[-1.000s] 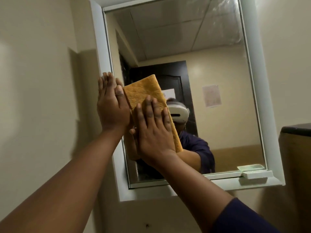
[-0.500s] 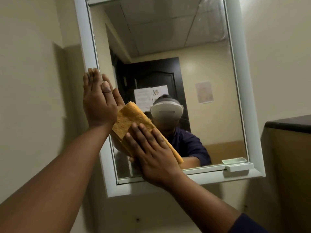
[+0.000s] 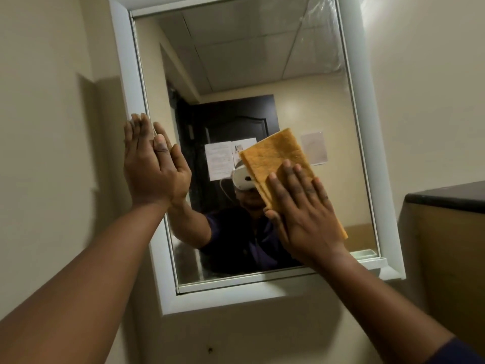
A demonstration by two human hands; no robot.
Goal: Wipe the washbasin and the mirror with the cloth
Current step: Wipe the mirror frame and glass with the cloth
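Observation:
A white-framed mirror [image 3: 262,61] hangs on the beige wall in front of me. My right hand [image 3: 304,214] presses a folded orange cloth [image 3: 278,156] flat against the glass, right of the mirror's middle, with fingers spread over the cloth's lower part. My left hand [image 3: 152,166] lies flat and open against the mirror's left frame edge, holding nothing. The washbasin is out of view.
A dark-topped wooden cabinet [image 3: 446,232] stands close at the right. A small white ledge [image 3: 372,261] sits at the mirror's lower right corner. The glass reflects a person, a dark door with papers, and ceiling tiles.
My right hand has slid the cloth from the lower left of the glass rightward and up to right of the middle. My left hand has stayed on the left frame edge.

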